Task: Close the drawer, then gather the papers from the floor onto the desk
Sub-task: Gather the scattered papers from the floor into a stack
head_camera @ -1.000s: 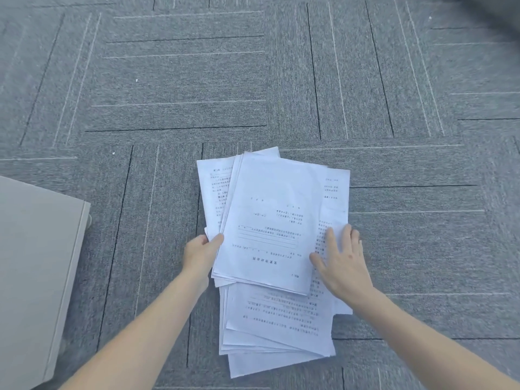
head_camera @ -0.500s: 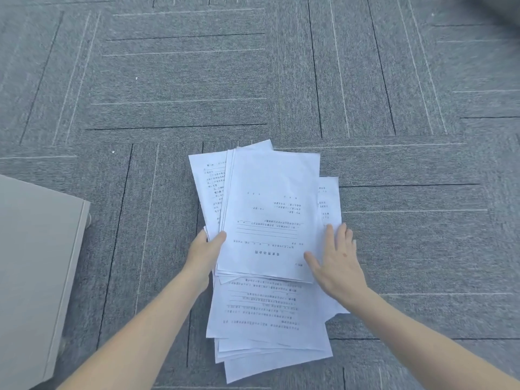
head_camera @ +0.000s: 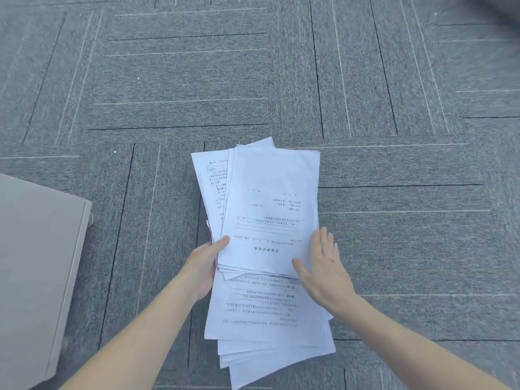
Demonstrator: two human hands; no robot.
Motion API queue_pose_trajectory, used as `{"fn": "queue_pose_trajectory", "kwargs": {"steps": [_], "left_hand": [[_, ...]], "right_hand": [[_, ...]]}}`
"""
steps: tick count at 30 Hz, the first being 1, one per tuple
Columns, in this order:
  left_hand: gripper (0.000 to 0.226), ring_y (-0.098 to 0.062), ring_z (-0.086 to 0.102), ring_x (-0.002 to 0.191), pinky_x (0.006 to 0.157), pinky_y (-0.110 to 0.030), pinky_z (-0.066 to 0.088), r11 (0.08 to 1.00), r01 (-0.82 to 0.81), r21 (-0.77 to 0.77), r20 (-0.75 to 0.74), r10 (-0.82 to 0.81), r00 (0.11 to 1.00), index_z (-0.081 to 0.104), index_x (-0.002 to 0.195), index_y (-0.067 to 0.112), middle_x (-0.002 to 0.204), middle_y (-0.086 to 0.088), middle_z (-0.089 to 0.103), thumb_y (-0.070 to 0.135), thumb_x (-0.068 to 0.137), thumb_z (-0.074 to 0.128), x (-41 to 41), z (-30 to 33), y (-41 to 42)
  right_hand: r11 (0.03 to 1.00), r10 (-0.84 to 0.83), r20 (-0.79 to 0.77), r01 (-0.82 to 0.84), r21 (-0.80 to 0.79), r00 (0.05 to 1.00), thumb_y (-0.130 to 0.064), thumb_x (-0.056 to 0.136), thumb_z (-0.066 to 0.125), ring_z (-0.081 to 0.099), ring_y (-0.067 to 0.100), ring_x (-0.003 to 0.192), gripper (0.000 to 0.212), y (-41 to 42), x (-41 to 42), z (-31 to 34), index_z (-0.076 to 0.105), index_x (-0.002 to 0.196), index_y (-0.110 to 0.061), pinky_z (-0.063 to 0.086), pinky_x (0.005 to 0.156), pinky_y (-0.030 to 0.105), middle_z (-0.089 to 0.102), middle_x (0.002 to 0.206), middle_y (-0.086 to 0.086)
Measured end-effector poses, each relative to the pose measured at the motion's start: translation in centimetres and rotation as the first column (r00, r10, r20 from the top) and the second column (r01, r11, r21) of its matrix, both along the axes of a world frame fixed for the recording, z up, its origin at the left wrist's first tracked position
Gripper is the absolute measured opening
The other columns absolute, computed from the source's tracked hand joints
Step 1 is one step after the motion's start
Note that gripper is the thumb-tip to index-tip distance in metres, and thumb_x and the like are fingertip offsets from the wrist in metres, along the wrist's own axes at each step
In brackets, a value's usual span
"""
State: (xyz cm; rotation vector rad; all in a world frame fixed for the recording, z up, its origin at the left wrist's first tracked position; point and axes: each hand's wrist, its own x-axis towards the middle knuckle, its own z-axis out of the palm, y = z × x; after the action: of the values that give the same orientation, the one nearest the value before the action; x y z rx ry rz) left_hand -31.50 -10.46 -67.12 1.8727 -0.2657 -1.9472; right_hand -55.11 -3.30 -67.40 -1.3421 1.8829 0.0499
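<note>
Head: flat white papers (grey carpet)

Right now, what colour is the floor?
Grey carpet with thin lines, seen from the head view.

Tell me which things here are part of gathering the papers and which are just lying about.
Part of the job:
- loose pile of white printed paper sheets
- left hand, gripping the upper sheets' left edge
- right hand, flat against their right edge

Just there:
- beige flat-sided cabinet, left
- grey striped carpet tiles
</note>
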Motion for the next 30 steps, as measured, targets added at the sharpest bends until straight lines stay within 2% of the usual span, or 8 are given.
{"fn": "queue_pose_trajectory", "kwargs": {"steps": [3, 6, 9, 12, 14, 16, 22, 30], "left_hand": [[0.029, -0.031, 0.073, 0.104, 0.091, -0.045, 0.057, 0.994, 0.083, 0.077, -0.049, -0.080, 0.996, 0.072, 0.115, 0.005, 0.112, -0.017, 0.078, 0.024, 0.094, 0.066, -0.6, 0.3, 0.3], [0.031, -0.035, 0.071, 0.109, 0.087, -0.048, 0.058, 0.987, 0.141, 0.083, -0.061, -0.136, 0.989, 0.066, 0.126, 0.003, 0.119, -0.019, 0.074, 0.016, 0.098, 0.059, -0.8, 0.3, 0.5], [0.036, -0.037, 0.070, 0.112, 0.089, -0.050, 0.058, 0.978, 0.200, 0.050, -0.057, -0.198, 0.979, 0.059, 0.135, 0.006, 0.126, -0.018, 0.071, 0.007, 0.099, 0.058, -0.4, 0.0, 0.7], [0.036, -0.037, 0.070, 0.112, 0.094, -0.053, 0.056, 0.978, 0.205, 0.040, -0.104, -0.200, 0.974, 0.063, 0.131, 0.006, 0.123, -0.017, 0.073, 0.004, 0.095, 0.062, -0.3, 0.3, 1.0], [0.038, -0.040, 0.069, 0.114, 0.098, -0.057, 0.053, 0.981, 0.190, 0.036, -0.152, -0.182, 0.971, 0.064, 0.130, 0.006, 0.123, -0.019, 0.073, 0.005, 0.092, 0.066, -0.3, 0.7, 0.9], [0.041, -0.042, 0.068, 0.116, 0.101, -0.060, 0.050, 0.985, 0.168, 0.030, -0.172, -0.160, 0.972, 0.064, 0.130, 0.006, 0.124, -0.021, 0.072, 0.006, 0.089, 0.068, -0.3, 1.2, 0.8], [0.038, -0.043, 0.065, 0.119, 0.106, -0.063, 0.045, 0.983, 0.184, -0.026, -0.212, -0.185, 0.960, 0.064, 0.130, 0.006, 0.128, -0.021, 0.069, 0.004, 0.092, 0.063, 0.0, 4.6, -0.5], [0.033, -0.037, 0.070, 0.110, 0.095, -0.052, 0.055, 0.962, 0.195, -0.189, -0.017, -0.201, 0.979, 0.062, 0.127, 0.004, 0.123, -0.018, 0.073, -0.005, 0.096, 0.056, 0.4, 16.6, -4.0]], "right_hand": [[0.999, -0.035, 0.122, 0.035, 0.000, 0.992, -0.039, 0.104, 0.038, -0.017, 0.022, 0.156, 0.081, 0.4, 1.0, 0.2, -0.010, 0.160, -0.005, -0.009, 0.125, 0.032, -0.017, 0.169, 0.009], [0.984, -0.169, 0.235, 0.179, -0.020, 0.957, -0.034, 0.104, 0.043, -0.008, 0.018, 0.157, 0.075, 0.1, 0.9, 0.3, 0.002, 0.162, -0.011, 0.002, 0.126, 0.033, -0.002, 0.171, 0.002], [0.949, -0.284, 0.265, 0.309, -0.059, 0.921, -0.029, 0.101, 0.049, 0.023, 0.019, 0.154, 0.062, -0.2, 0.0, 0.7, 0.028, 0.158, -0.015, 0.023, 0.124, 0.038, 0.033, 0.164, -0.002], [0.891, -0.419, 0.257, 0.449, -0.065, 0.871, -0.029, 0.096, 0.059, 0.058, 0.018, 0.125, 0.041, -0.9, -1.2, 1.5, 0.056, 0.135, -0.016, 0.044, 0.101, 0.036, 0.064, 0.132, -0.004], [0.848, -0.509, 0.314, 0.530, 0.021, 0.801, -0.030, 0.093, 0.065, 0.063, 0.016, 0.109, 0.027, -1.5, -1.8, 2.4, 0.058, 0.118, -0.024, 0.045, 0.089, 0.032, 0.067, 0.114, -0.009], [0.807, -0.582, 0.354, 0.574, 0.139, 0.732, -0.027, 0.090, 0.068, 0.066, 0.016, 0.105, 0.028, -2.0, -2.2, 2.9, 0.056, 0.115, -0.027, 0.050, 0.090, 0.034, 0.067, 0.110, -0.011], [0.733, -0.680, 0.434, 0.566, 0.377, 0.591, -0.011, 0.091, 0.063, 0.077, 0.034, 0.096, 0.018, -3.2, -2.5, 4.8, 0.069, 0.107, -0.010, 0.060, 0.086, 0.058, 0.081, 0.099, 0.009], [0.875, -0.447, 0.596, 0.464, 0.136, 0.667, 0.001, 0.087, 0.057, 0.076, 0.016, 0.100, 0.038, -7.2, -1.2, 16.3, 0.065, 0.118, -0.019, 0.060, 0.092, 0.046, 0.079, 0.110, -0.003]]}}
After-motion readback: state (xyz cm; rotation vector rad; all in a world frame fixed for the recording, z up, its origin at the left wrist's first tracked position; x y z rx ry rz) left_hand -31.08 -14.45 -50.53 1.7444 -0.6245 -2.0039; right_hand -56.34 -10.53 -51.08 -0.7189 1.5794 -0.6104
